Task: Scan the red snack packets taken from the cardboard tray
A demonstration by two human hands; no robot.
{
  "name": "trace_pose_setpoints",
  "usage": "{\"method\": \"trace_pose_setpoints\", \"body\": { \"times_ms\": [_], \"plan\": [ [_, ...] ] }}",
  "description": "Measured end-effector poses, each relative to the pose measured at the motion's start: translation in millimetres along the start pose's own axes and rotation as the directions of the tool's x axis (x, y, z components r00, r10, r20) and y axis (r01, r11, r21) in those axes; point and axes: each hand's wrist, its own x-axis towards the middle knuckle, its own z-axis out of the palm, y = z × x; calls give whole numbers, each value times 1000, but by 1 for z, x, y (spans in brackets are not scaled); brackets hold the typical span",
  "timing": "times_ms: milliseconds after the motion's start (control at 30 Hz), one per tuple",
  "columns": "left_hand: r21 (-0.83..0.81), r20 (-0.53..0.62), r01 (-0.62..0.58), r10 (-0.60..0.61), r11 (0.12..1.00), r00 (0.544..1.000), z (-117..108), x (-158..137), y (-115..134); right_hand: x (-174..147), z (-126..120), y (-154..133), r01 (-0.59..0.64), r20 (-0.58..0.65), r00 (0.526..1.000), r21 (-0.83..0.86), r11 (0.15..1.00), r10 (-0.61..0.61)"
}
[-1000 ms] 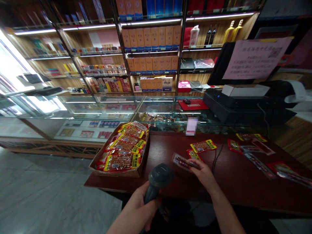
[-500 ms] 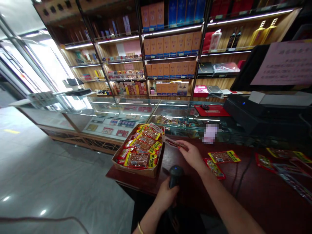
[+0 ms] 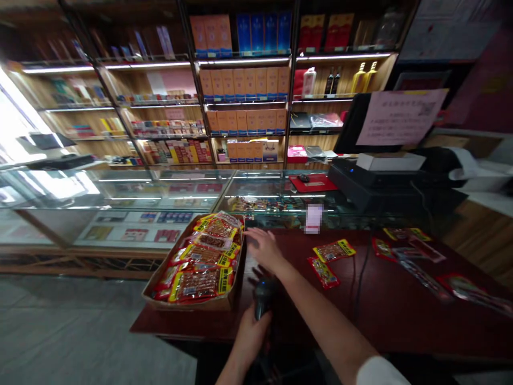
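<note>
My left hand (image 3: pixel 253 327) is wrapped round the handle of a black barcode scanner (image 3: pixel 265 293), held low at the table's front edge. My right hand (image 3: pixel 265 250) is just off the right side of a cardboard box (image 3: pixel 192 307), fingers stretched out and nothing in them. Yellow-and-red snack packets (image 3: pixel 200 284) fill the box. On top of them lies a clear-and-brown packet (image 3: pixel 214 241), close to my right fingertips. Two more snack packets, one yellow (image 3: pixel 334 250) and one red (image 3: pixel 324 272), lie on the dark table to the right of my right forearm.
Several loose packets (image 3: pixel 420 270) are scattered over the right of the table (image 3: pixel 385 321), where a cable also runs. Behind stand a glass display counter (image 3: pixel 192 182), a red mouse mat (image 3: pixel 320 184) and a monitor (image 3: pixel 348 128). Shelves of boxes line the wall.
My right hand has moved left and let go of the clear-and-brown packet, which now lies in the box. The view has turned right; my left hand still grips the barcode scanner.
</note>
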Motion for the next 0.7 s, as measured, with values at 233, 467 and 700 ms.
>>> {"method": "trace_pose_setpoints", "body": {
  "times_ms": [233,467,700],
  "plan": [
    [3,36,16,-16,1000,999,1,1,1,-148,-64,126,-718,-435,696,-409,563,571],
    [22,56,9,-10,1000,998,7,-11,12,-169,-56,136,-543,-196,757,344,767,623],
    [97,215,-67,45,993,975,6,-65,48,-171,-34,99,-198,160,773,980,-5,614]
  ]
}}
